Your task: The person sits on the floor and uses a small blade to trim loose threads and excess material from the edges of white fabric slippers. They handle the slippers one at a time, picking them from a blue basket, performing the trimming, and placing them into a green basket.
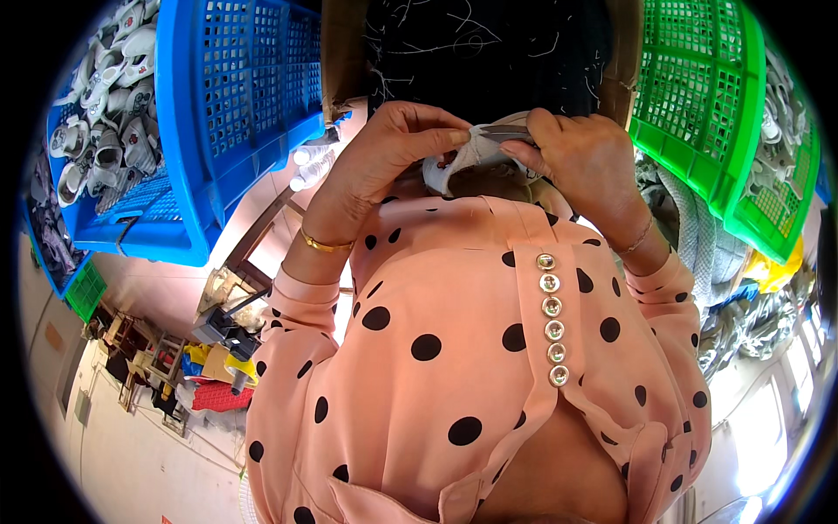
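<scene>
A small pale grey-white shoe upper is held close in front of my polka-dot blouse. My left hand pinches its edge between thumb and fingertips. My right hand is curled closed at the other side of the upper. A slim grey metal tool, which looks like thread snips, runs from its fingers to the upper; most of it is hidden in the hand. Beyond the hands, loose white threads lie scattered over a dark surface.
At left, a blue plastic crate stands beside a heap of small grey-white shoes. A green crate stands at right, with more pale pieces past it. Brown edges flank the dark surface. Grey fabric hangs near my right arm.
</scene>
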`<state>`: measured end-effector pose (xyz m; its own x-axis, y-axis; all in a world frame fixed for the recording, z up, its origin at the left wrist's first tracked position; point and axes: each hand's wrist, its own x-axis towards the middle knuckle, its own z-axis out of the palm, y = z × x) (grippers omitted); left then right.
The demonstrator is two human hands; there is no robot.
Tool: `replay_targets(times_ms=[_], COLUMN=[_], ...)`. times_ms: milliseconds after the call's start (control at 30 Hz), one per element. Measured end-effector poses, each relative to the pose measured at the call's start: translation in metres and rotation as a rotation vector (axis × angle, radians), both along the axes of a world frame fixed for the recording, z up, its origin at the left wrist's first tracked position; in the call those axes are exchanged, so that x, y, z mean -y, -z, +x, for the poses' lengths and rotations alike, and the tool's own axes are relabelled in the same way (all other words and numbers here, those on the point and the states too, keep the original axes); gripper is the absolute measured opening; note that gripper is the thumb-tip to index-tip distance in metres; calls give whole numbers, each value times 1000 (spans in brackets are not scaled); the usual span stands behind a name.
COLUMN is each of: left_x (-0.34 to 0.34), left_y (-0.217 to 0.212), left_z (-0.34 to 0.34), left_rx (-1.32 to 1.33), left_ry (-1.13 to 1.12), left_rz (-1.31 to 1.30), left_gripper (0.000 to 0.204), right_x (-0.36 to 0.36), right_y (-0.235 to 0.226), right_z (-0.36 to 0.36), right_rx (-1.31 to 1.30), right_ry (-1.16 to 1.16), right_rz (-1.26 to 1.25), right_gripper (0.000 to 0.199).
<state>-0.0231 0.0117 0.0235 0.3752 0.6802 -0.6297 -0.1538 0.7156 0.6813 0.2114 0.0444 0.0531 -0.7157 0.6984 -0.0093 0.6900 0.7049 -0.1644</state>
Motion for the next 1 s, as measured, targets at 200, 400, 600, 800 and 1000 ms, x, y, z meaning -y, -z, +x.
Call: replay_targets(times_ms=[200, 400, 600, 800, 1000], left_x=[0, 1, -1, 1, 5], left_y=[6, 9, 6, 6, 2], left_z=[-1, -1, -1, -1, 3], left_rx=[1, 33, 26, 26, 8], left_ry=[18, -5, -6, -5, -87], left_rz=[0, 7, 6, 19, -19], left_gripper=[22, 22, 24, 23, 22], right_x=[0, -2, -7, -12, -19], right_y=[1, 18, 8, 19, 8], right_z=[-1, 3, -5, -18, 6], right_rx=[-2, -181, -497, -323, -340], right_ry=[-10, 124, 293, 150, 326], right_rz=[-30, -240, -488, -288, -187], right_gripper=[39, 38, 32, 27, 38])
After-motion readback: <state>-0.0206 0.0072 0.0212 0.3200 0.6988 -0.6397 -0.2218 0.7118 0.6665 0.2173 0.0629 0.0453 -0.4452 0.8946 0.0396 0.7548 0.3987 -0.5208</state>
